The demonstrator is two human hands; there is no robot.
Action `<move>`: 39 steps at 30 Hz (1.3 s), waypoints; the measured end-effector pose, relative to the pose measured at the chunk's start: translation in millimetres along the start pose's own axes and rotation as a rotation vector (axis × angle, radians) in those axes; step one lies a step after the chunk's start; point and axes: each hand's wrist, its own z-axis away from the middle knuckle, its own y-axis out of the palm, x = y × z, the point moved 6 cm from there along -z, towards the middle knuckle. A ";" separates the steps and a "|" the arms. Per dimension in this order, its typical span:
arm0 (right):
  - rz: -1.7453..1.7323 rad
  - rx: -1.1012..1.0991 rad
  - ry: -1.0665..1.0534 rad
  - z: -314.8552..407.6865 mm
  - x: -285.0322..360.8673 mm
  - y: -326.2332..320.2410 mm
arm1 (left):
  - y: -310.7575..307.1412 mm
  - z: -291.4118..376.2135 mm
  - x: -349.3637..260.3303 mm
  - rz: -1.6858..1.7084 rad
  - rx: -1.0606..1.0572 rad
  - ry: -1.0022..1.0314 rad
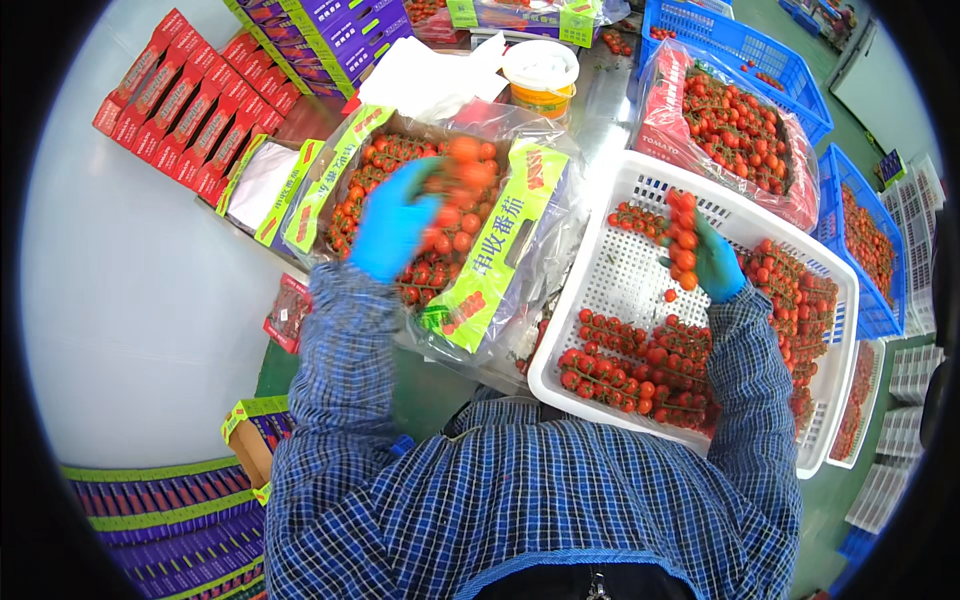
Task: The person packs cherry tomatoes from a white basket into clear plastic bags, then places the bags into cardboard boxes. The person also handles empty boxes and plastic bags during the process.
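Observation:
My left hand (397,217), in a blue glove and blurred by motion, holds a truss of cherry tomatoes (461,184) over an open cardboard box (501,251) lined with clear plastic film. Rows of tomato trusses (431,274) lie inside that box. My right hand (712,259), gloved too, has its fingers around another truss of cherry tomatoes (684,240) above a white perforated plastic crate (622,270). More trusses (611,375) lie at the crate's near side and along its right. A single loose tomato (670,295) shows just below the right hand's truss.
A white bucket with an orange label (541,75) and white sheets (435,79) stand behind the box. At the back right are a red box of tomatoes (727,127) and blue crates (750,56). Stacked red cartons (187,112) and purple cartons (330,37) are at the left and back.

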 end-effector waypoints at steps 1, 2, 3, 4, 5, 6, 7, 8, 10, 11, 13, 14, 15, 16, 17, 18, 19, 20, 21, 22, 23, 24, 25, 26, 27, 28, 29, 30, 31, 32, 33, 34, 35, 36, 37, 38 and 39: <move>-0.137 0.411 -0.090 -6.4 14.9 59.4 | -31.0 0.2 4.6 -0.081 -0.113 0.080; 0.170 0.150 -0.158 -26.6 21.0 82.3 | -63.5 3.7 18.9 -0.036 -0.218 0.025; 0.293 0.128 -0.225 -46.3 25.2 118.5 | -83.3 12.1 30.1 0.021 -0.336 0.034; 0.379 0.059 -0.274 -69.6 24.6 150.0 | -95.4 17.5 43.3 0.124 -0.367 -0.008; 0.488 0.076 -0.443 -92.0 25.0 185.3 | -104.1 22.8 55.6 0.223 -0.437 -0.062; 0.852 -0.018 -0.735 -109.8 25.5 218.1 | -107.2 26.0 57.8 0.325 -0.405 -0.008; 0.779 0.031 -0.704 -135.4 9.7 241.2 | -108.4 28.8 64.1 0.390 -0.420 -0.086; 0.787 0.032 -0.587 -160.1 -11.0 256.9 | -103.4 29.9 57.0 0.417 -0.342 -0.008; 1.329 -0.072 -0.533 -187.2 -44.1 278.3 | -95.4 30.6 40.8 0.431 -0.286 0.009; 1.557 -0.039 -0.298 -195.7 -64.9 275.9 | -93.2 31.8 29.9 0.431 -0.320 0.008; 1.749 0.014 -0.728 -175.6 -58.1 282.6 | -71.6 26.7 1.7 0.311 -0.212 0.029; 1.827 0.124 -0.904 -155.3 -54.9 278.2 | -55.1 22.0 -11.2 0.232 -0.151 0.025; 1.818 0.126 -1.005 -136.0 -39.6 262.2 | -34.7 16.9 -23.6 0.165 -0.083 0.039; 1.436 0.011 -1.062 -108.2 -7.6 225.2 | -6.9 9.1 -33.8 0.078 0.034 0.068; 1.348 -0.110 -1.040 -83.3 15.3 187.5 | 27.6 3.3 -47.2 0.033 0.170 0.197; 1.253 -0.164 -0.984 -56.5 35.6 147.1 | 64.9 -2.5 -36.1 0.053 0.299 -0.043; 1.099 -0.350 -0.558 -36.5 43.8 87.8 | 105.1 -9.5 -32.8 0.145 0.444 -0.119; 1.411 -0.530 -0.508 -2.6 55.2 51.5 | 148.6 -22.8 -30.6 0.021 0.487 -0.034; 1.694 -0.597 -0.328 23.1 53.3 20.5 | 192.5 -34.1 -33.7 -0.012 0.515 0.180; 1.728 -0.472 -0.102 43.9 38.3 -5.9 | 237.8 -46.5 -17.7 -0.209 0.600 0.138; 1.749 -0.412 0.120 67.7 20.6 -29.1 | 275.8 -56.7 -1.0 -0.365 0.662 0.154; 1.655 -0.213 0.180 87.2 -2.6 -36.3 | 306.7 -66.4 18.2 -0.579 0.662 0.177; 1.543 -0.019 0.201 104.6 -26.8 -35.8 | 330.1 -70.0 39.6 -0.786 0.670 0.188; 1.486 0.033 0.208 119.2 -45.1 -35.8 | 342.5 -70.0 56.2 -0.891 0.628 0.256; 1.413 0.137 0.293 131.4 -67.3 -33.8 | 349.3 -65.5 70.8 -0.991 0.592 0.313; 1.562 0.121 0.220 137.0 -75.8 -31.3 | 352.8 -60.4 82.6 -1.113 0.557 0.351; 1.702 0.133 0.227 140.2 -85.5 -31.0 | 351.5 -43.2 79.1 -1.210 0.433 0.630; 1.707 0.100 0.145 139.5 -87.9 -29.1 | 358.0 -22.4 99.2 -1.261 0.645 0.580; 1.694 0.063 0.230 138.0 -93.1 -35.7 | 360.4 -3.6 112.9 -1.307 0.803 0.541; 1.649 0.053 0.220 134.4 -94.0 -38.9 | 353.1 17.7 125.0 -1.215 0.944 0.467; 1.583 0.079 0.170 129.9 -92.8 -40.2 | 349.9 35.7 132.3 -1.167 1.054 0.402; 1.494 0.053 0.139 125.5 -88.6 -44.7 | 350.6 42.1 129.2 -1.043 1.028 0.420; 1.351 -0.013 0.155 122.1 -84.3 -52.8 | 351.2 47.7 129.6 -1.014 1.031 0.378; 1.247 -0.078 0.210 120.2 -81.5 -62.5 | 352.7 48.9 130.6 -1.010 1.039 0.322; 1.027 -0.176 0.257 119.9 -79.2 -72.6 | 354.9 46.9 130.8 -1.006 1.050 0.253; 0.851 -0.205 0.254 119.5 -77.2 -77.5 | 355.2 43.7 129.3 -0.988 1.052 0.177; 0.617 -0.276 0.238 120.5 -74.8 -83.2 | 353.4 37.6 125.3 -0.954 1.045 0.097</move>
